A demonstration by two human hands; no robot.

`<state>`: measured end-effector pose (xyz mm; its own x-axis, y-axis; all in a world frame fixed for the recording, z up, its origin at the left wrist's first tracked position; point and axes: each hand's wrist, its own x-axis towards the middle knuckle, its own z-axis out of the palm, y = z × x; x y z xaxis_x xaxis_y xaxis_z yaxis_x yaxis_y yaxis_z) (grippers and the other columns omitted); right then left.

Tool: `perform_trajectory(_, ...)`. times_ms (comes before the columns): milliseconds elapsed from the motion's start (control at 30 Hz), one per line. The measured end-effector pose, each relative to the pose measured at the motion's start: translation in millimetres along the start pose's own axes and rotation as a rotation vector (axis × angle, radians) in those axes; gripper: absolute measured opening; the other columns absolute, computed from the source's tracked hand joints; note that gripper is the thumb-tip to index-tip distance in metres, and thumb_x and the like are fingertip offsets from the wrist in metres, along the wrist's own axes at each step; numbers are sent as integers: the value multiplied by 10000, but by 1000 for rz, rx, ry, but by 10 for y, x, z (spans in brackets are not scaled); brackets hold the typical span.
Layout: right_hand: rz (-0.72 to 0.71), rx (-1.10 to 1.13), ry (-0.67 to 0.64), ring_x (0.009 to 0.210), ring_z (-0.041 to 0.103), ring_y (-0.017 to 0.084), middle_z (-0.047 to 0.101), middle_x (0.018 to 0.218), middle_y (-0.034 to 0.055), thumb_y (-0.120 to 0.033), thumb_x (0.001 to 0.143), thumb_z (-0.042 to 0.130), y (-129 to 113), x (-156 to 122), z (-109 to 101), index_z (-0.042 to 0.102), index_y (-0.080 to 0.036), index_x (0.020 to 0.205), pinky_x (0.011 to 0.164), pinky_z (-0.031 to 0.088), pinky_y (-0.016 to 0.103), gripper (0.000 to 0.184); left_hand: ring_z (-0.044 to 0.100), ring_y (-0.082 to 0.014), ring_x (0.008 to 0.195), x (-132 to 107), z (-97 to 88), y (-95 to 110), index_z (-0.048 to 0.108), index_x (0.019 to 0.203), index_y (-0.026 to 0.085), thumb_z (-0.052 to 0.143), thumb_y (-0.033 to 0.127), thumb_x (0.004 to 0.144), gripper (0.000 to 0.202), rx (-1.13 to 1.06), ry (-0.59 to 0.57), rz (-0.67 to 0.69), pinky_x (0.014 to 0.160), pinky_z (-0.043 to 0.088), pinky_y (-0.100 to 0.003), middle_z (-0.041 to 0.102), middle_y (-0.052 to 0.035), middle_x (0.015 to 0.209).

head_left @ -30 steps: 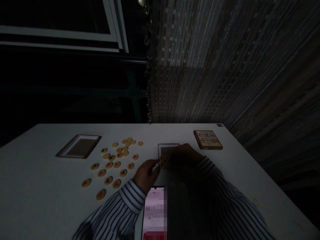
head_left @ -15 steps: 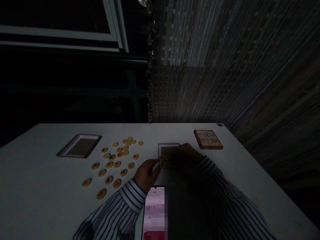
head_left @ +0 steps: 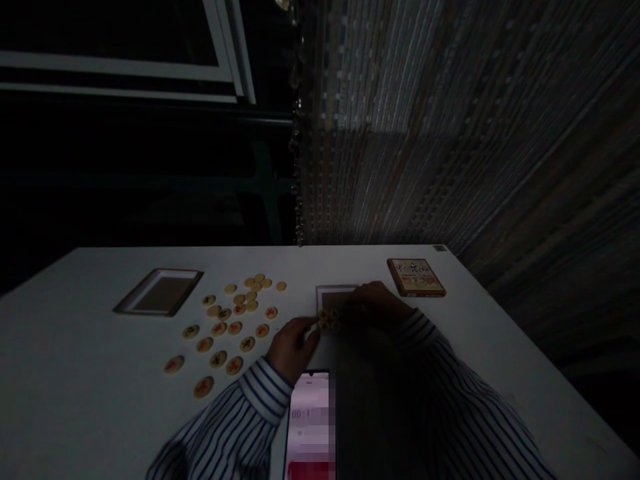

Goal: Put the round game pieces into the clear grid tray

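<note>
A shallow open box [head_left: 338,289] lies on the table in front of me, with several Chinese chess pieces [head_left: 329,319] grouped in its near left corner. My left hand [head_left: 291,347] holds that box's left side, thumb and forefinger at its near corner beside the pieces. Over the right part of the box reaches my right hand [head_left: 376,301], its fingers bent down into deep shadow, so whether they hold a piece is hidden. Left of my hands, many more round wooden pieces [head_left: 219,359] are scattered, some with red or black characters, others plain side up.
A second open box [head_left: 165,293] lies at the left of the white table [head_left: 100,373]. A closed printed box [head_left: 417,277] rests at the back right. Close to me, a lit phone [head_left: 309,427] lies between my forearms. A strand curtain [head_left: 380,167] hangs behind the table.
My right hand has shifted slightly up and to the right over the box. The left hand stays at the box's side, and the scattered pieces have not moved.
</note>
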<state>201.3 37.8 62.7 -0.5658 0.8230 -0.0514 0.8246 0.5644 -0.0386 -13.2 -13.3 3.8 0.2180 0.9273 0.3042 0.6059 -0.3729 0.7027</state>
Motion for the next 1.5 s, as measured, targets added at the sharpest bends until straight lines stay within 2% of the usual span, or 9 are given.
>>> perform_trajectory(300,-2,28,192,819,546,159,638,835,63,-231,775,442,133,-63,-65,622,-179,885,758,304,294,217,597,-160,832,-9,-27,3,603,945,169,482,254,761,236,-23,3,-2,753,487,-298,642,-66,905)
perform_trajectory(533,-1,20,171,841,542,157,637,859,63,-213,788,428,106,-56,-78,612,-174,919,767,297,294,229,594,-152,805,-7,-44,28,618,834,165,473,218,762,170,-59,-1,64,741,480,-293,645,-59,846)
perform_trajectory(667,-14,17,158,827,546,155,641,850,53,-218,785,435,70,-59,-107,611,-180,908,763,303,286,218,587,-152,765,-13,-58,62,613,827,170,465,224,768,168,-70,-5,62,705,481,-299,642,-57,811)
perform_trajectory(900,-33,7,214,823,548,153,644,844,56,-227,793,429,-29,-80,-200,621,-176,896,762,305,275,225,580,-145,770,-29,-125,121,618,843,178,467,230,775,174,-105,6,73,716,471,-287,639,-48,810)
perform_trajectory(1033,-18,-2,339,815,545,150,644,850,54,-226,803,415,-89,-86,-221,620,-172,898,768,308,275,233,585,-139,766,-45,-250,148,615,807,173,470,245,779,165,-111,60,61,721,465,-274,641,-41,798)
perform_trajectory(1200,63,25,465,823,541,155,642,887,64,-233,817,400,-211,-98,-295,613,-160,931,780,316,279,252,592,-142,765,-73,-536,104,612,781,173,493,265,762,152,-44,129,52,774,454,-292,645,-36,787)
perform_trajectory(1267,80,23,473,831,541,154,641,903,66,-238,821,394,-273,-92,-333,610,-157,946,788,315,282,262,598,-143,742,-83,-676,47,614,787,174,486,288,759,174,-25,179,19,697,480,-267,650,-42,805)
perform_trajectory(1367,83,15,450,844,538,155,640,911,62,-245,824,388,-383,-50,-372,610,-163,949,790,313,282,267,601,-151,726,-110,-872,-84,612,770,174,497,325,735,193,32,250,-49,675,488,-267,652,-34,770)
perform_trajectory(1500,22,5,353,826,537,154,637,889,57,-252,825,378,-568,78,-347,613,-186,949,763,309,280,274,604,-163,744,-179,-1003,-310,610,763,177,494,363,728,222,116,328,-123,681,488,-275,655,-39,792)
